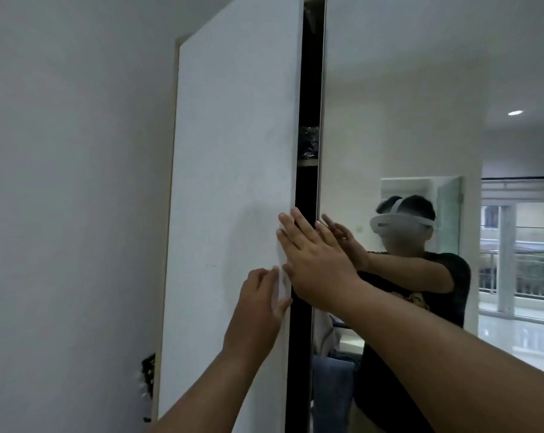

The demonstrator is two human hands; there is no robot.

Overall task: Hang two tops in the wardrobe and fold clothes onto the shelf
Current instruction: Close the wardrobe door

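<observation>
The wardrobe's white left door [230,182] stands slightly ajar, leaving a narrow dark gap [305,214] beside the mirrored right door [389,104]. My left hand [261,304] pinches the white door's free edge at its small handle, thumb wrapped round the edge. My right hand [311,254] lies just above it, fingers spread and straight, fingertips on the same edge and across the gap. Through the gap I see dark folded clothes [308,145] on a wooden shelf [306,163]. No tops or hangers are in view.
A plain white wall [70,182] stands close on the left, with a dark object [148,382] low beside the wardrobe. The mirror reflects a person, blue fabric [333,370] and a window.
</observation>
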